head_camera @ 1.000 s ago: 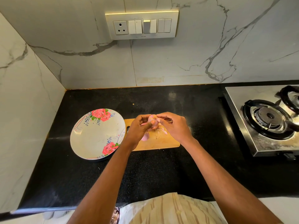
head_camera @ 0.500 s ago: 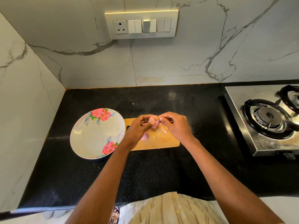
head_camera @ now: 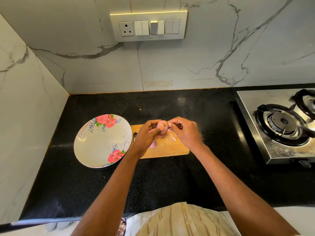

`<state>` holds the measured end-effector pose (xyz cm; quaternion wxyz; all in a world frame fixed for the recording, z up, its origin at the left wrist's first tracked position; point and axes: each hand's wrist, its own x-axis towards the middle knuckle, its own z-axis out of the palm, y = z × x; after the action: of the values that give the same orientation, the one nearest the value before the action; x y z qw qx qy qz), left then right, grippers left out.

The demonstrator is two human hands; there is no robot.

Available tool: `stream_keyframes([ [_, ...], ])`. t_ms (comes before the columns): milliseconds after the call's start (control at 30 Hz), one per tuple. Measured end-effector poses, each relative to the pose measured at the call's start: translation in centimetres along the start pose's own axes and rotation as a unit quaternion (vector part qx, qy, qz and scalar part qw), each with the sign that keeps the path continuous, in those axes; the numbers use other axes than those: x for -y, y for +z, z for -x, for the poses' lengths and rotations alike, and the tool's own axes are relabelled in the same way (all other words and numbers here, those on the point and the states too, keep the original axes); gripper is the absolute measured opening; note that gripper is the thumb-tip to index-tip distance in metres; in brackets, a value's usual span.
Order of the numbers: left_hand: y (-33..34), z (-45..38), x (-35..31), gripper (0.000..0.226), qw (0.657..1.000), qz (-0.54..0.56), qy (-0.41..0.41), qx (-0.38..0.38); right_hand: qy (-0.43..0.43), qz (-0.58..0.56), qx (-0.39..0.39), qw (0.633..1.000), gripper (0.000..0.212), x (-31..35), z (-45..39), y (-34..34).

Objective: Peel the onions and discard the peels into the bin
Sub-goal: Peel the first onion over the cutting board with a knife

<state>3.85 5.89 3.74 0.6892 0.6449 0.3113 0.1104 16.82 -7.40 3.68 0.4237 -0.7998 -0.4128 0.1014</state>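
Note:
A small pink onion [head_camera: 162,126] is held above the wooden cutting board [head_camera: 167,149]. My left hand [head_camera: 147,133] grips it from the left, thumb across its front. My right hand [head_camera: 184,131] pinches a bit of skin at the onion's upper right side. Bits of pink peel [head_camera: 171,137] lie on the board under my hands. Another pink onion piece [head_camera: 153,144] shows below my left hand, partly hidden. No bin is in view.
A floral plate [head_camera: 102,140] sits left of the board, overlapping its edge. A steel gas stove [head_camera: 281,125] stands at the right on the black counter [head_camera: 162,181]. Marble walls close off the back and left.
The hands stay over the board. My right hand's fingertips have shifted slightly up along the onion's right side, working at the skin.

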Motion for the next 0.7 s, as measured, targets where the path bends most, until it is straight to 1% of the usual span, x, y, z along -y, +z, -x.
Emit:
stream_keyframes([
  [133, -0.03, -0.09, -0.05, 0.033, 1.0, 0.008, -0.005, -0.005, 0.003, -0.019, 0.013, 1.0, 0.014, 0.03, 0.14, 0.04],
  [300, 0.09, -0.01, -0.11, 0.031, 1.0, 0.015, -0.005, -0.01, 0.0, -0.014, -0.01, 1.0, 0.012, -0.03, 0.35, 0.36],
  [500, 0.14, 0.22, -0.02, 0.034, 1.0, 0.007, -0.014, -0.017, 0.016, -0.026, -0.002, 1.0, 0.011, 0.11, 0.36, 0.64],
  [700, 0.35, 0.5, -0.18, 0.029, 0.999, 0.029, -0.016, -0.02, 0.041, -0.058, -0.001, 0.998, 0.016, -0.03, 0.27, 0.66],
])
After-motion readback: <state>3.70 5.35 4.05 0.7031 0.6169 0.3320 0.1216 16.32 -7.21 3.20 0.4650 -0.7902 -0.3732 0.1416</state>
